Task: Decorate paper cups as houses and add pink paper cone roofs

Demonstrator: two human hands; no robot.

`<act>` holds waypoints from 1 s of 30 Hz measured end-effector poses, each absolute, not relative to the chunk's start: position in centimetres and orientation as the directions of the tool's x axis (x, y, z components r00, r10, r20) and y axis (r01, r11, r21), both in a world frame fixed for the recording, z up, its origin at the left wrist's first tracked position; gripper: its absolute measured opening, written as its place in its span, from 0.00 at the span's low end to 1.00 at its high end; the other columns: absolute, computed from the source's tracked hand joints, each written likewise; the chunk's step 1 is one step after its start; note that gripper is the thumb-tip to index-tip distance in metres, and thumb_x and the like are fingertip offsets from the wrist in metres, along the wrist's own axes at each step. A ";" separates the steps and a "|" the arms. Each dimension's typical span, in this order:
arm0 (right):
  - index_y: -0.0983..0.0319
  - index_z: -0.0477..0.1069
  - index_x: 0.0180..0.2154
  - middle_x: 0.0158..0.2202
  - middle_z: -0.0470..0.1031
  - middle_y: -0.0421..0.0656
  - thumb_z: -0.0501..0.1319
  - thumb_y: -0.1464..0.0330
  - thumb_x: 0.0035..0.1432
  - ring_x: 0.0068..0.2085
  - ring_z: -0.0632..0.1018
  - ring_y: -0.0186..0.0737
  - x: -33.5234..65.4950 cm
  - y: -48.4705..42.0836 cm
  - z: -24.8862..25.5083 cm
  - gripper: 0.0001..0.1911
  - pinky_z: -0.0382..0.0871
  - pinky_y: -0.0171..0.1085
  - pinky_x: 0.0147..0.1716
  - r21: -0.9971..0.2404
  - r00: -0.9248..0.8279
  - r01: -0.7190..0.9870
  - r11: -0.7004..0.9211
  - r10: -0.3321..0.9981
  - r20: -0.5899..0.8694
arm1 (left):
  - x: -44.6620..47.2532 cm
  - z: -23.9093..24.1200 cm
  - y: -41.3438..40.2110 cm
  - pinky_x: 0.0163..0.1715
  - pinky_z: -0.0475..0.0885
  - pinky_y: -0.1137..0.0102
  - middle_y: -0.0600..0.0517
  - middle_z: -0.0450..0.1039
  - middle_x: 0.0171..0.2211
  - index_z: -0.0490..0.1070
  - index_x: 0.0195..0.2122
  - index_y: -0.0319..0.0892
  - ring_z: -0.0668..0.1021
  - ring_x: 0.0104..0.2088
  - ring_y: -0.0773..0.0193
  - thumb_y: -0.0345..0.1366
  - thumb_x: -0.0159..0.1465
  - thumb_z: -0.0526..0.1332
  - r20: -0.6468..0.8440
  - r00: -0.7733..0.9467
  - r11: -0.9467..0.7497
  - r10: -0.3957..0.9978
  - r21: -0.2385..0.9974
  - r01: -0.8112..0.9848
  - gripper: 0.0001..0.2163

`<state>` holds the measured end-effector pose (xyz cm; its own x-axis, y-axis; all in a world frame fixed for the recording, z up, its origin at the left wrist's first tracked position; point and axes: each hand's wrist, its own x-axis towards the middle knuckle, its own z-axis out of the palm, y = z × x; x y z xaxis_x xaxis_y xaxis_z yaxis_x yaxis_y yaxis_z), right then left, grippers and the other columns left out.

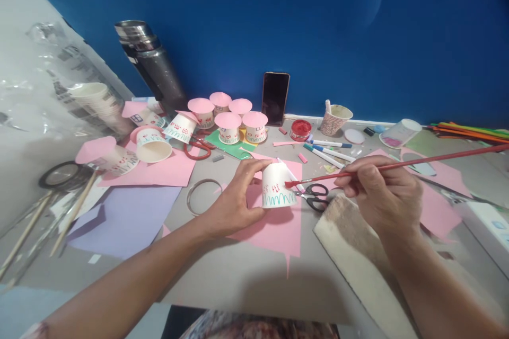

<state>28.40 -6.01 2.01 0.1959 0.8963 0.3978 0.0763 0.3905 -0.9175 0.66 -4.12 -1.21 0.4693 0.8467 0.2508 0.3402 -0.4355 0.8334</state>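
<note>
My left hand (238,196) is closed round a small white paper cup (277,180), held upside down above pink paper. Red dabs and a green zigzag line decorate the cup's side. Between the fingers of my right hand (384,190) is a long red paintbrush (421,160), its red-tipped bristles touching or almost touching the cup's side. Behind the cup lie black-handled scissors (318,196). Farther back stands an open tub of red paint (300,130). Several similar cups with pink cone roofs, one of them a finished-looking house (228,127), stand at the back left.
Markers (326,156), red-handled scissors (198,149) and a tape ring (202,196) lie around the cup. A phone (275,98) and a dark flask (155,69) lean against the blue wall. Near my right forearm is a beige cloth (350,259); purple paper (127,222) lies left.
</note>
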 end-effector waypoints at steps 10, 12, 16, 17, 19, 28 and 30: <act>0.59 0.81 0.35 0.27 0.83 0.43 0.69 0.60 0.67 0.22 0.77 0.35 28.6 -6.0 1.8 0.11 0.74 0.34 0.20 -0.912 0.186 0.064 0.405 0.893 0.409 | 0.7 -1.5 -4.0 0.67 0.70 0.54 0.46 0.60 0.65 0.58 0.67 0.55 0.67 0.68 0.50 0.27 0.58 0.68 0.248 0.471 -0.421 0.846 0.854 0.306 0.37; 0.59 0.81 0.34 0.26 0.82 0.43 0.69 0.60 0.67 0.22 0.77 0.36 28.6 -6.0 1.8 0.11 0.74 0.34 0.20 -0.913 0.200 0.061 0.404 0.891 0.408 | 0.7 -1.5 -4.1 0.67 0.71 0.54 0.46 0.60 0.65 0.59 0.67 0.54 0.67 0.67 0.49 0.27 0.57 0.68 0.252 0.469 -0.420 0.847 0.857 0.298 0.37; 0.59 0.82 0.34 0.26 0.82 0.43 0.69 0.60 0.66 0.21 0.77 0.35 28.7 -5.9 1.9 0.11 0.74 0.34 0.20 -0.913 0.163 0.050 0.404 0.899 0.407 | 0.7 -1.5 -4.0 0.67 0.70 0.53 0.45 0.60 0.65 0.59 0.67 0.54 0.67 0.67 0.49 0.27 0.58 0.68 0.251 0.464 -0.414 0.850 0.863 0.291 0.37; 0.59 0.82 0.34 0.26 0.82 0.43 0.69 0.60 0.67 0.21 0.77 0.35 28.7 -5.8 1.9 0.11 0.73 0.34 0.20 -0.914 0.170 0.047 0.404 0.898 0.406 | 0.8 -1.5 -4.0 0.67 0.70 0.53 0.46 0.60 0.65 0.59 0.67 0.54 0.67 0.68 0.49 0.27 0.58 0.68 0.251 0.463 -0.411 0.850 0.866 0.286 0.37; 0.60 0.82 0.34 0.26 0.82 0.42 0.69 0.60 0.67 0.21 0.76 0.34 28.8 -5.8 2.0 0.12 0.73 0.33 0.20 -0.915 0.199 0.043 0.400 0.895 0.400 | 0.8 -1.6 -4.0 0.67 0.70 0.54 0.46 0.60 0.65 0.58 0.67 0.55 0.67 0.68 0.50 0.27 0.58 0.68 0.249 0.462 -0.406 0.851 0.871 0.278 0.37; 0.60 0.81 0.34 0.26 0.83 0.43 0.69 0.59 0.67 0.21 0.77 0.35 28.5 -5.9 1.9 0.12 0.74 0.34 0.19 -0.920 0.171 0.049 0.389 0.904 0.391 | 0.9 -1.5 -4.0 0.66 0.71 0.54 0.46 0.62 0.64 0.60 0.66 0.54 0.68 0.66 0.49 0.26 0.57 0.68 0.254 0.493 -0.424 0.832 0.864 0.271 0.37; 0.59 0.81 0.34 0.26 0.83 0.43 0.69 0.59 0.67 0.21 0.77 0.35 28.5 -5.9 1.9 0.12 0.73 0.34 0.19 -0.919 0.178 0.051 0.390 0.902 0.393 | 0.9 -1.4 -4.1 0.66 0.71 0.54 0.46 0.62 0.64 0.60 0.66 0.54 0.68 0.66 0.50 0.25 0.57 0.67 0.251 0.499 -0.424 0.829 0.865 0.270 0.37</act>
